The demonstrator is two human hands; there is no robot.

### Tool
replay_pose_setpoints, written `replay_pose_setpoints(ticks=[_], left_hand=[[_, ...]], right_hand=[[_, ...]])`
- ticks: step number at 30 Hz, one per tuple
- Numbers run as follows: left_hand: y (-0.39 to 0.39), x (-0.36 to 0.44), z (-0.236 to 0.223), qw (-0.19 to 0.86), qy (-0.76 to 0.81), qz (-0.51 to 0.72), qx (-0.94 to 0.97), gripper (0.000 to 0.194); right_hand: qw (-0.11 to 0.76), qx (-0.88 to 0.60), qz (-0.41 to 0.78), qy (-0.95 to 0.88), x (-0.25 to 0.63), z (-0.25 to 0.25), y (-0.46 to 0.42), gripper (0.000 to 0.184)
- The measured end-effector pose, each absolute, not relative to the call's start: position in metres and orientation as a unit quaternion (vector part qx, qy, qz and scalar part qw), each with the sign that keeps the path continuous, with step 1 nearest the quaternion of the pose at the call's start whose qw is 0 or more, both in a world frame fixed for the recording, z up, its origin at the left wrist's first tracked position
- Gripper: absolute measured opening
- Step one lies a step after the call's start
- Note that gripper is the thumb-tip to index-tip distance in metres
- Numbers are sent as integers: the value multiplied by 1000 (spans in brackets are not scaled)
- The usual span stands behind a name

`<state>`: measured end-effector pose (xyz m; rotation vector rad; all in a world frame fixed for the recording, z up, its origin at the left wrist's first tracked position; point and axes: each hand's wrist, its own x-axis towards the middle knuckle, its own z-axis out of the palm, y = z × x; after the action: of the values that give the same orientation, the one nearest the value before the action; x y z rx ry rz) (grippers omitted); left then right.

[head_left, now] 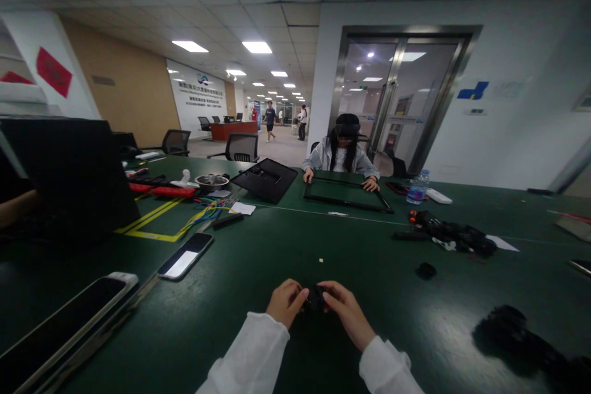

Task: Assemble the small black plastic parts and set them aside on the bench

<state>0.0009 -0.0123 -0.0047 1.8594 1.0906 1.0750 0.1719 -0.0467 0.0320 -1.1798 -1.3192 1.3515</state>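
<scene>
A small black object (pixel 315 299) is held between my two hands, low over the green table (pixel 258 258); its exact kind is too dark to make out. From the left, my left hand (pixel 287 303) pinches it with thumb and fingers. My right hand (pixel 344 309) grips its other side, thumb and fingertips closed on it. Beyond my hands lies a tiny pale piece (pixel 321 260). Off to the right rests a small black lump (pixel 425 270), apart from my right hand.
Phones (pixel 186 256) lie at left near wires (pixel 198 220) and a metal bowl (pixel 212 181). Opposite, a person (pixel 344 154) touches a black frame (pixel 346 200) beside a black panel (pixel 266 180). At right are a water bottle (pixel 418 188), a black bundle (pixel 455 235) and blurred black items (pixel 517 335).
</scene>
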Motion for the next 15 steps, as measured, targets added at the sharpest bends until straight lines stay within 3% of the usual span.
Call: replay_pose_setpoints(ticks=[4,8,12,15], left_hand=[[-11,5,-10,389,421,429,698,43],[-13,5,-8,397,414,452,683,32],[-17,2,2,365,390,455,712,19],[-21,0,9,335,376,442,743,19]], right_hand=[[448,-470,539,-537,171,29,-45,27],[454,-467,537,-536,170,24,-42,27],[475,-476,535,-511,169,17,-36,31],[502,-468,534,-494,169,15,-35,34]])
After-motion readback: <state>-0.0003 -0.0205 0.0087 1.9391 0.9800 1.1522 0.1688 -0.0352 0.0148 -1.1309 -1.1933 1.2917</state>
